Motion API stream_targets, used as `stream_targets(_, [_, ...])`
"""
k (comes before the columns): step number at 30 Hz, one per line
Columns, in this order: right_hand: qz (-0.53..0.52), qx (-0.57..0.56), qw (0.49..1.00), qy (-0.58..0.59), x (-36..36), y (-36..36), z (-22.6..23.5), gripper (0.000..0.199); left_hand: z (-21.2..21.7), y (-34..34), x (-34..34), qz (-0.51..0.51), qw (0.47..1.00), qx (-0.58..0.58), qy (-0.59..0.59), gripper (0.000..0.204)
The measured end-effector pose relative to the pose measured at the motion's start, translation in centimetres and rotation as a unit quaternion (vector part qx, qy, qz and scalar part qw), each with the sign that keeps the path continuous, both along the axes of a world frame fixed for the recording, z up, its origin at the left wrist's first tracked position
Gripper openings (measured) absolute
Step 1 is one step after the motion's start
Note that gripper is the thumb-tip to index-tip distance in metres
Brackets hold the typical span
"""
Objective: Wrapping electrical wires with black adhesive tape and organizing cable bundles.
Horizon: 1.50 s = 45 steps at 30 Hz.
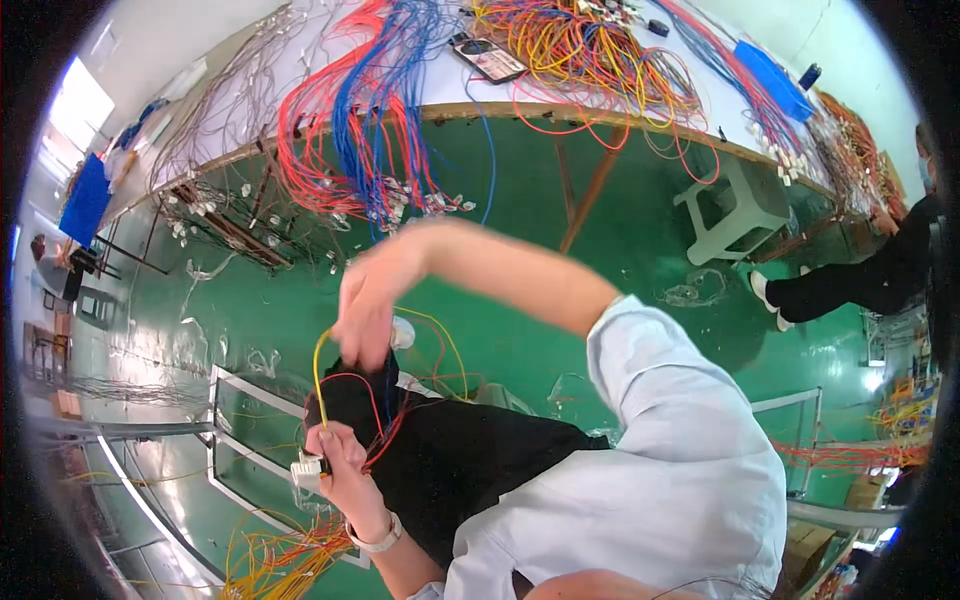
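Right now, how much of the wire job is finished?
Looks early to midway. In hand: the left hand holds a white connector with red and yellow wires running from it, and the right hand pinches those wires higher up. Done: many wires on the long table already carry white plugs. Left: loose yellow and orange wires lie below.

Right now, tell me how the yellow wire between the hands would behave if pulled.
The yellow wire arcs loosely between the right hand and left hand, so it is probably floppy and light. It may tug the white connector.
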State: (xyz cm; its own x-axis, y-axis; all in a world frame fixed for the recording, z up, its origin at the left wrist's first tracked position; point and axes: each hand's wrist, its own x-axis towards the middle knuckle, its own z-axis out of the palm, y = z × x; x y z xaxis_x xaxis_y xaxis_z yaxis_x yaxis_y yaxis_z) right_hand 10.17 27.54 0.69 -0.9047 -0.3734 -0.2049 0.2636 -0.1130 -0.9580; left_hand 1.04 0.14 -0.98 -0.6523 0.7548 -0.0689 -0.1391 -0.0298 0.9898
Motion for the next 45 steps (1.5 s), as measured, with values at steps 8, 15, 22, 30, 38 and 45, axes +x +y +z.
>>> stream_targets(8, [-0.668, 0.709, 0.224, 0.005, 13.2, 35.5, 0.3, 0.022, -0.1, -2.0, -3.1, 0.061, 0.995, 0.073, -0.031, 0.023])
stream_targets(15, [-0.538, 0.767, 0.333, -0.108, 14.0, 37.3, -1.1, 0.022, -0.4, -1.0, -4.5, 0.100, 0.987, 0.019, -0.120, 0.027])
stream_targets(22, [-0.641, 0.648, 0.328, 0.248, 10.3, 28.9, -1.5, 0.023, 0.5, -0.3, -4.7, 0.083, 0.986, 0.067, -0.132, 0.020])
stream_targets(30, [-0.325, -0.076, 0.929, 0.161, 1.9, -5.0, -0.7, 0.043, 4.2, 2.0, -0.3, 0.032, 0.986, 0.108, -0.125, 0.016])
stream_targets(38, [-0.188, -0.102, 0.949, 0.232, -1.8, -12.1, -0.4, 0.044, 5.2, -1.9, 3.0, -0.058, 0.979, 0.089, -0.176, 0.030])
stream_targets(45, [-0.163, -0.126, 0.925, 0.318, -2.2, -13.2, 0.7, 0.041, 6.5, -4.3, 1.9, -0.104, 0.926, 0.090, -0.351, 0.028])
